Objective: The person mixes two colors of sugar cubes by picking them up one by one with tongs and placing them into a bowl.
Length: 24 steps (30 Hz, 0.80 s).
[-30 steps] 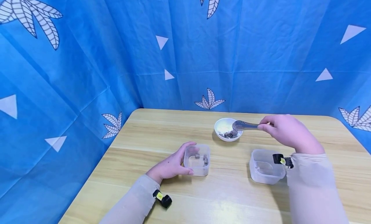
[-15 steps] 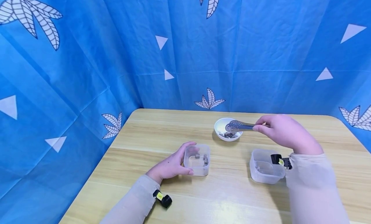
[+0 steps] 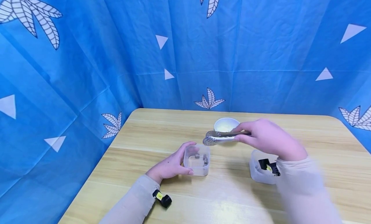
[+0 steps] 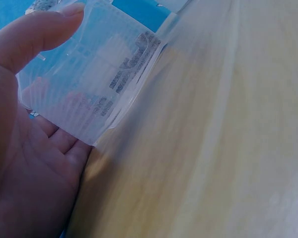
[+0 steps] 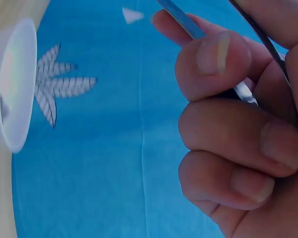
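My left hand [image 3: 172, 164] grips the left side of a translucent plastic container [image 3: 200, 172], thumb at the near side and fingers at the far side. Several small grey cube-like pieces [image 3: 205, 159] lie inside it; in the left wrist view they show dark through the wall. My right hand [image 3: 265, 138] holds metal tongs [image 3: 209, 141] with perforated ends. Those ends overlap the table just behind the container's far rim in the head view; I cannot tell whether anything is between them. In the right wrist view, fingers [image 5: 213, 124] curl around the tongs' arms.
A white bowl [image 3: 225, 122] stands behind the tongs, its front partly hidden by them and the hand. A second translucent container [image 3: 258, 175] sits on the right under the right forearm, partly covered. The wooden table [image 3: 162, 127] ends at a blue patterned curtain [image 3: 185, 88].
My right hand has moved the tongs left, out of the white bowl and close to the left container's far rim. The left hand and its container have stayed put.
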### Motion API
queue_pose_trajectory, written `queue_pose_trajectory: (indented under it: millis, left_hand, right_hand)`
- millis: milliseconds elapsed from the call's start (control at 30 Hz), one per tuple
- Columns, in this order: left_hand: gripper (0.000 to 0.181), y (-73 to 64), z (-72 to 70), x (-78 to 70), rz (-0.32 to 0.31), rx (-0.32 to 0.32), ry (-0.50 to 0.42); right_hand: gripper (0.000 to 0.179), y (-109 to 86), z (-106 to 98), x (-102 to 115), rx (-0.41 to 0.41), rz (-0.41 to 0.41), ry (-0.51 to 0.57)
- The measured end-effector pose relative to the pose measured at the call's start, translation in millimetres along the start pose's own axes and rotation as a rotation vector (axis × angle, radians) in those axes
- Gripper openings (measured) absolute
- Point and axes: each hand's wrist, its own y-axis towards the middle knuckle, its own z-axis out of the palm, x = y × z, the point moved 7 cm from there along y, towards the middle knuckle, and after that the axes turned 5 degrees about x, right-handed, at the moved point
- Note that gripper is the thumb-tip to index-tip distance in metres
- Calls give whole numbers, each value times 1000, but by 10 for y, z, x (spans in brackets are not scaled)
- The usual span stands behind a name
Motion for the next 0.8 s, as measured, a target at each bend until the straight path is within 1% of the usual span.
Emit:
queue_pose_trajectory:
  millis: [167, 267, 400, 500, 600, 667, 800]
  left_hand:
    - [103, 2, -7, 25, -34, -12, -23]
    - [102, 7, -13, 40, -45, -16, -26]
    - [100, 3, -14, 37, -46, -8, -32]
    - [101, -2, -8, 25, -35, 5, -47]
    - [101, -2, -4, 24, -20, 9, -53]
    - [100, 2, -2, 29, -12, 11, -58]
    - [100, 8, -2, 33, -3, 13, -54]
  right_hand:
    - [19, 121, 152, 246, 14, -93, -77]
    - [19, 173, 235, 331, 8, -102, -134]
    - [17, 234, 339, 432, -1, -68, -198]
    - [16, 290, 439, 518, 7, -22, -241]
    - [18, 336, 524, 622, 7, -2, -282]
    - [20, 353, 563, 677, -6, -7, -313]
    - [22, 356, 595, 722, -33, -31, -326]
